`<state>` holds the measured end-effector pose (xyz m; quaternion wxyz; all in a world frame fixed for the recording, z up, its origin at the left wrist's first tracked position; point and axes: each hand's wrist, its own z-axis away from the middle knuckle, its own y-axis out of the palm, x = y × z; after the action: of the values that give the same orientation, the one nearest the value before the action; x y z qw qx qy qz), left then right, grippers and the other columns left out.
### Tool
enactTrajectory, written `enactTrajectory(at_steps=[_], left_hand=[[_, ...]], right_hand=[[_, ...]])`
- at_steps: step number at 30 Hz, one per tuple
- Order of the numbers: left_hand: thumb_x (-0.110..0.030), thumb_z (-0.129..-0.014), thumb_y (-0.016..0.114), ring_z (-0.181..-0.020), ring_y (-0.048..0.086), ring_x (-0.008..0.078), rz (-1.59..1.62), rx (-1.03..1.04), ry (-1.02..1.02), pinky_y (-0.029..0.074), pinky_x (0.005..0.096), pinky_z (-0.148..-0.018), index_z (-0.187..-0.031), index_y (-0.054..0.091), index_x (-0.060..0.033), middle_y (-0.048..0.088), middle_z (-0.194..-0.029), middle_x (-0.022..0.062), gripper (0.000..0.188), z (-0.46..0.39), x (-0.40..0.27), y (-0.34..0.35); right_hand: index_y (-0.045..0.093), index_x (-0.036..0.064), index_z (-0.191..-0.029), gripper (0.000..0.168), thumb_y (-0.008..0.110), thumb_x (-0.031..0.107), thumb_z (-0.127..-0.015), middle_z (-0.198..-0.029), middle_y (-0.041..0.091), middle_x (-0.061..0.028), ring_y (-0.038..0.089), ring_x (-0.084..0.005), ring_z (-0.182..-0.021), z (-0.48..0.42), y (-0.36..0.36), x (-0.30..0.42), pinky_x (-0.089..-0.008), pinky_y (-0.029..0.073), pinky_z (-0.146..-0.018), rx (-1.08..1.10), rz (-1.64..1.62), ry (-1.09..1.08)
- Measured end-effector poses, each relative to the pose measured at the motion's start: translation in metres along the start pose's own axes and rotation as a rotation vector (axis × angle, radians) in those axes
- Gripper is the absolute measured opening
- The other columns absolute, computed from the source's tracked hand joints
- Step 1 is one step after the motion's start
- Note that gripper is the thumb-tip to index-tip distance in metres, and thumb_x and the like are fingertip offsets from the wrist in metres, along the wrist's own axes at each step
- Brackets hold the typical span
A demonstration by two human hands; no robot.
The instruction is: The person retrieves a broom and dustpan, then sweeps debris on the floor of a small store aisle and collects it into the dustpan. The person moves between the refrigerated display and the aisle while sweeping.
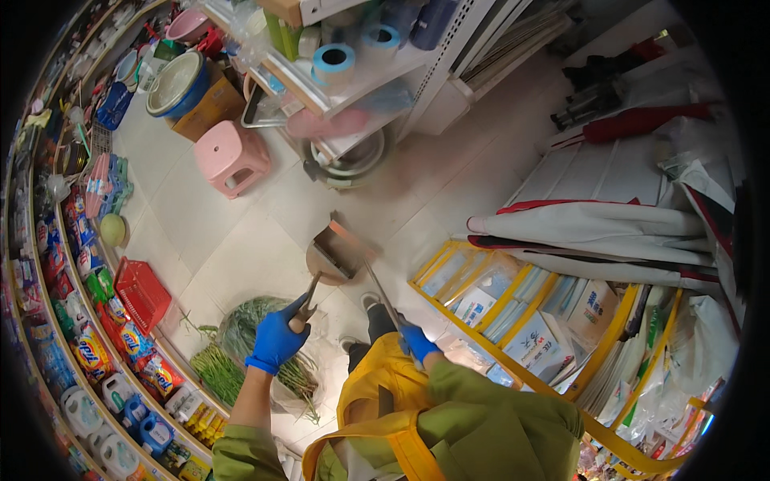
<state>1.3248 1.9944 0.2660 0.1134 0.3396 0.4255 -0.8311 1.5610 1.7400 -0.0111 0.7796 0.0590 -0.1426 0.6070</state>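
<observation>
My left hand (278, 338), in a blue glove, grips a handle (299, 321) with a pale rounded end. Its shaft runs forward to a brownish rounded shape close to the floor, too blurred to name surely. Also gloved in blue, my right hand (417, 346) holds a long thin pole (382, 288). That pole slants down to a brown dustpan (344, 251) with an orange edge and a row of teeth along one side. Left of my feet, a clear plastic bag (255, 324) of green stems lies on the tiles, beside a loose bundle of green vegetables (218, 370).
A pink stool (231, 157) and a red basket (142, 294) stand on the floor. Packaged detergents (123, 346) fill the curved left shelves. To my right is a yellow rack (448, 309) of boxes. A white shelf unit (355, 102) stands ahead, with round metalware below.
</observation>
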Motion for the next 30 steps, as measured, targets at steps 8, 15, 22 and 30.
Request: enactTrajectory(at_steps=[8,15,22,30], left_hand=[[-0.019,-0.068,0.06,-0.065,0.057,0.0326,0.0,0.014,-0.039,0.046,0.0339,-0.058,-0.113,0.051,-0.0156,0.058,-0.07,0.0182,0.046,-0.005,-0.012,-0.018],[-0.019,-0.07,0.059,-0.055,0.055,0.0321,-0.031,0.061,-0.037,0.045,0.033,-0.051,-0.114,0.051,-0.0149,0.055,-0.063,0.0184,0.044,-0.018,-0.006,-0.014],[-0.024,-0.07,0.059,-0.06,0.056,0.0322,0.067,-0.045,-0.014,0.046,0.036,-0.055,-0.113,0.051,-0.0207,0.058,-0.067,0.0156,0.044,-0.018,-0.019,-0.019],[-0.027,-0.072,0.057,-0.06,0.055,0.0328,-0.014,-0.208,-0.112,0.045,0.0363,-0.055,-0.115,0.049,-0.0231,0.058,-0.068,0.0162,0.044,0.109,0.007,-0.009]], right_hand=[[0.045,0.013,-0.058,0.049,0.037,0.057,-0.078,-0.045,0.04,-0.0057,0.035,-0.0177,-0.032,-0.071,-0.101,0.118,-0.0311,0.026,-0.03,-0.272,-0.455,0.08],[0.046,0.014,-0.071,0.033,0.033,0.041,-0.083,-0.05,0.041,-0.0064,0.038,-0.0181,-0.043,-0.166,-0.138,0.201,-0.0349,0.027,-0.038,-0.219,0.006,-0.025],[0.042,0.017,-0.101,0.023,0.038,0.032,-0.084,-0.053,0.041,-0.0077,0.039,-0.0173,-0.044,-0.054,-0.015,0.051,-0.0321,0.031,-0.04,-0.002,0.54,-0.24],[0.032,0.029,-0.124,0.041,0.041,0.028,-0.084,-0.044,0.034,-0.0055,0.033,-0.0158,-0.033,0.064,-0.053,0.103,-0.0286,0.028,-0.032,0.255,0.086,0.081]])
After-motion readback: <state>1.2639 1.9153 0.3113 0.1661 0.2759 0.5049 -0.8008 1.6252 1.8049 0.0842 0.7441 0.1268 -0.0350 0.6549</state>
